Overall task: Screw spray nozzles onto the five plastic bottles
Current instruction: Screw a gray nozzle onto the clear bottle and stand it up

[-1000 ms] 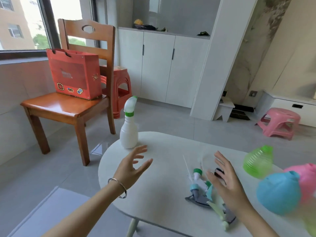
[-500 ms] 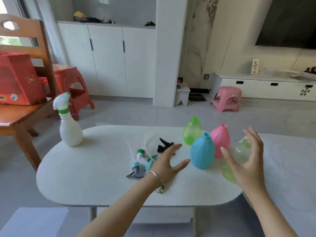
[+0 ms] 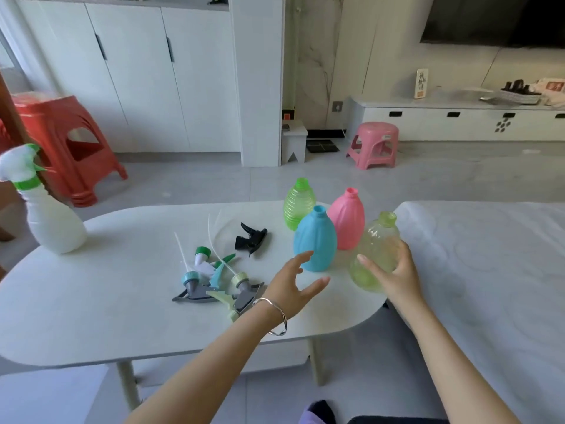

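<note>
Bottles stand uncapped right of centre on my bench (image 3: 91,301): blue bottle (image 3: 315,243), pink bottle (image 3: 348,224), green bottle (image 3: 298,203). My right hand (image 3: 397,280) grips a clear yellow-green bottle (image 3: 379,240) beside them; my left hand (image 3: 290,289) hovers open near the blue one. Loose spray nozzles (image 3: 195,289) lie mid-frame, a nozzled white bottle (image 3: 52,228) far left.

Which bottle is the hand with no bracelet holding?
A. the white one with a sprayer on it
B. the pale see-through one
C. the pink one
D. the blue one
B: the right hand has its thumb and fingers wrapped round the pale see-through bottle at the near right of the table.
</note>
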`<state>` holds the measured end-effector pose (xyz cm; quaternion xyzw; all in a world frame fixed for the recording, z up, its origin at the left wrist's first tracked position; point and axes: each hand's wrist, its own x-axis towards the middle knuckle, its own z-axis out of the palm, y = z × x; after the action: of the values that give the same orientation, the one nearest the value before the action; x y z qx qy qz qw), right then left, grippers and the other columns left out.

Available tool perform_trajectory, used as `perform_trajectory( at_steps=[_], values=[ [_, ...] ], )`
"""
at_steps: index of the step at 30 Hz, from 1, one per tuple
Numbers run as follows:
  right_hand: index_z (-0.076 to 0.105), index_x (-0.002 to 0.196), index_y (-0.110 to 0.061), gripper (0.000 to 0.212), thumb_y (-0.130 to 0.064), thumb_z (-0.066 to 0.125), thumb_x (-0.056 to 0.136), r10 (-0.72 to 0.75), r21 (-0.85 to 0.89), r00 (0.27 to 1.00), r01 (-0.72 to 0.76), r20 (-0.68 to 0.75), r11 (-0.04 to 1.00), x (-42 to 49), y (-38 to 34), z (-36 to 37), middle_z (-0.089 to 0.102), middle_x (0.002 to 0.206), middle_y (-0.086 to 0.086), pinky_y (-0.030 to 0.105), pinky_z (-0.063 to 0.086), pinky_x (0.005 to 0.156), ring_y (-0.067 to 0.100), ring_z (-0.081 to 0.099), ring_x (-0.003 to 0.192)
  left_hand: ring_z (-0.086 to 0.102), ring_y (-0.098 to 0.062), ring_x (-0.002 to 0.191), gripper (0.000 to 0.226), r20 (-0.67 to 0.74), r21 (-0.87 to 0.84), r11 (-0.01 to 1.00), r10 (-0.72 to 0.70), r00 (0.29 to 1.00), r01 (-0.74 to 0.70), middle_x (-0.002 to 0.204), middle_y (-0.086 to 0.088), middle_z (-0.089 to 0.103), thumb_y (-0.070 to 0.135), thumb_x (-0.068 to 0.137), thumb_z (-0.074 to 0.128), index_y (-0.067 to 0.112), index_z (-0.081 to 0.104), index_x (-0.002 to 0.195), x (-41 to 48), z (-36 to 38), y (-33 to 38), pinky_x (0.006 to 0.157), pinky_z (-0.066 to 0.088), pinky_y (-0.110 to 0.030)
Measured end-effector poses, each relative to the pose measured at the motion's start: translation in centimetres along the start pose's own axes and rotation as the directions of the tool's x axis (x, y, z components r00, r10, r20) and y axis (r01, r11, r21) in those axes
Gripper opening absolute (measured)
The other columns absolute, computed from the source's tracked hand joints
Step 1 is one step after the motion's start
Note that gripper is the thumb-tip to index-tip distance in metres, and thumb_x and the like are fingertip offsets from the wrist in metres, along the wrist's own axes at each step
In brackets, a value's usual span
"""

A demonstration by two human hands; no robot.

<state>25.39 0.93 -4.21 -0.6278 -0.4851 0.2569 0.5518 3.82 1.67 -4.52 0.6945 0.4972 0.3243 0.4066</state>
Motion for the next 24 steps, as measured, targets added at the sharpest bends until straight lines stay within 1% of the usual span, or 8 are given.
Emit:
perform_trajectory(
  at_steps=[3, 7, 9, 14, 16, 18, 20, 24],
  values=[
    [0.050, 0.113, -0.034, 0.061, -0.037, 0.084, 0.063, -0.005, 0.033, 1.000, 0.005, -0.006, 0.999, -0.3, -1.1, -0.1, 0.055, 0.109, -0.026, 0.019, 0.040, 0.089, 0.002, 0.054, 0.108, 0.050, -0.007, 0.114, 0.063, 0.011, -0.006, 1.000, 0.025, 1.000, -0.025, 0.138, 0.008, 0.048, 0.047, 0.080, 0.066, 0.030, 0.041, 0.136, -0.1, 0.0, 0.6, 0.097, 0.040, -0.023],
    [0.057, 0.109, -0.033, 0.061, -0.047, 0.084, 0.056, -0.016, 0.232, 0.998, 0.001, 0.064, 0.973, -1.3, -4.0, 0.8, 0.067, 0.111, -0.013, 0.028, 0.047, 0.089, 0.001, 0.063, 0.104, 0.050, -0.006, 0.118, 0.071, 0.049, -0.009, 0.996, 0.084, 0.995, -0.083, 0.138, 0.012, 0.048, 0.053, 0.074, 0.069, 0.031, 0.040, 0.136, -0.6, -0.7, 1.3, 0.100, 0.040, -0.026],
    [0.056, 0.116, -0.021, 0.071, -0.047, 0.084, 0.056, -0.023, 0.323, 0.994, -0.014, 0.110, 0.946, -2.0, -5.5, 2.1, 0.069, 0.113, -0.005, 0.028, 0.049, 0.086, 0.009, 0.065, 0.105, 0.052, -0.006, 0.116, 0.077, 0.052, -0.055, 0.994, 0.093, 0.994, -0.090, 0.133, 0.014, 0.050, 0.048, 0.071, 0.076, 0.033, 0.038, 0.136, -0.7, -1.4, 1.7, 0.098, 0.041, -0.023],
    [0.056, 0.119, -0.014, 0.064, -0.032, 0.080, 0.063, -0.048, 0.443, 0.954, -0.093, 0.297, 0.892, -3.7, -8.4, 6.6, 0.070, 0.109, -0.004, 0.015, 0.052, 0.076, 0.008, 0.066, 0.103, 0.060, 0.003, 0.104, 0.081, -0.067, -0.220, 0.970, 0.095, 0.993, -0.108, 0.119, 0.014, 0.059, 0.031, 0.064, 0.086, 0.028, 0.042, 0.132, -1.1, -4.4, 1.7, 0.086, 0.047, -0.012],
    [0.052, 0.123, -0.013, 0.067, -0.030, 0.075, 0.063, -0.030, 0.435, 0.927, -0.148, 0.374, 0.888, -4.3, -8.9, 8.5, 0.064, 0.119, 0.001, 0.013, 0.051, 0.079, 0.001, 0.064, 0.103, 0.058, 0.001, 0.108, 0.076, -0.124, -0.197, 0.974, 0.085, 0.989, -0.109, 0.119, 0.011, 0.060, 0.033, 0.063, 0.086, 0.028, 0.046, 0.127, -1.7, -6.4, 1.1, 0.090, 0.044, -0.012],
    [0.049, 0.127, -0.016, 0.071, -0.033, 0.073, 0.062, -0.028, 0.392, 0.891, -0.171, 0.454, 0.904, -4.7, -9.4, 10.2, 0.060, 0.124, -0.002, 0.009, 0.048, 0.082, -0.007, 0.060, 0.104, 0.057, 0.004, 0.108, 0.073, -0.145, -0.152, 0.983, 0.079, 0.986, -0.101, 0.118, 0.011, 0.061, 0.039, 0.061, 0.085, 0.029, 0.048, 0.123, -2.5, -9.0, 0.1, 0.090, 0.043, -0.010],
    [0.049, 0.127, -0.026, 0.071, -0.042, 0.072, 0.062, -0.047, 0.278, 0.836, -0.128, 0.547, 0.952, -4.9, -9.8, 11.4, 0.056, 0.130, -0.009, 0.013, 0.042, 0.095, -0.006, 0.053, 0.116, 0.059, 0.008, 0.101, 0.076, -0.181, -0.126, 0.988, 0.060, 0.982, -0.084, 0.114, 0.013, 0.061, 0.049, 0.055, 0.085, 0.031, 0.049, 0.120, -3.4, -12.3, -1.0, 0.085, 0.046, -0.007],
    [0.054, 0.119, -0.042, 0.057, -0.047, 0.074, 0.066, -0.062, 0.001, 0.735, 0.083, 0.675, 0.997, -5.1, -9.0, 12.8, 0.053, 0.131, -0.020, 0.019, 0.029, 0.107, -0.009, 0.044, 0.123, 0.067, -0.015, 0.097, 0.082, -0.304, -0.118, 0.993, -0.022, 0.952, -0.015, 0.114, 0.001, 0.064, 0.057, 0.048, 0.076, 0.028, 0.050, 0.120, -5.2, -18.9, -4.0, 0.086, 0.055, -0.030]
  ],
)
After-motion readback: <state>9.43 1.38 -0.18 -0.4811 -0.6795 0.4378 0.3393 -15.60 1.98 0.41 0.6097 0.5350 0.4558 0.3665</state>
